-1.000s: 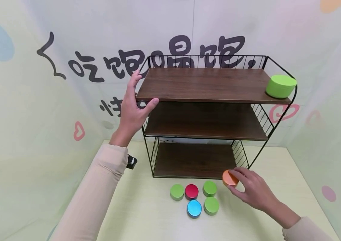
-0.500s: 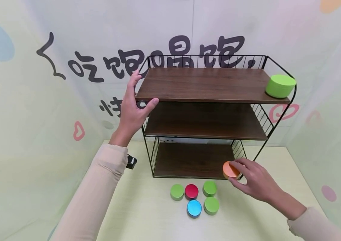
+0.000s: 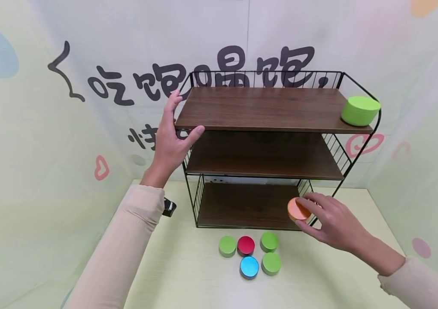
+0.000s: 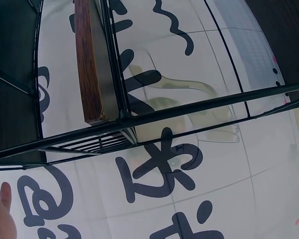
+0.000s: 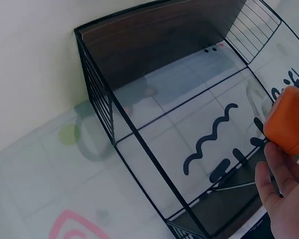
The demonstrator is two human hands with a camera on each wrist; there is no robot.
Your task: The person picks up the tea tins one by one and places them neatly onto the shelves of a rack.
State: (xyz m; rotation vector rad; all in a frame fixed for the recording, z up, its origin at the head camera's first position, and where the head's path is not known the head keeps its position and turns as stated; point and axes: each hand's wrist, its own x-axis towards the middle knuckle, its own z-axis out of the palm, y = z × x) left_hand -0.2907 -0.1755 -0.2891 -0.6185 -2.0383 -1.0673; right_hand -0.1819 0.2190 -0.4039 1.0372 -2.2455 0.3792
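Right hand (image 3: 331, 221): grips the orange round container (image 3: 297, 210) between thumb and fingers. Versus 1.0 s ago, container lifted higher and slightly rightward; now appears before the bottom shelf's (image 3: 250, 206) right front corner. Left hand (image 3: 170, 143): unchanged, fingers extended at the rack's (image 3: 261, 107) upper left corner. Red container (image 3: 246, 245), blue container (image 3: 249, 266): unmoved.
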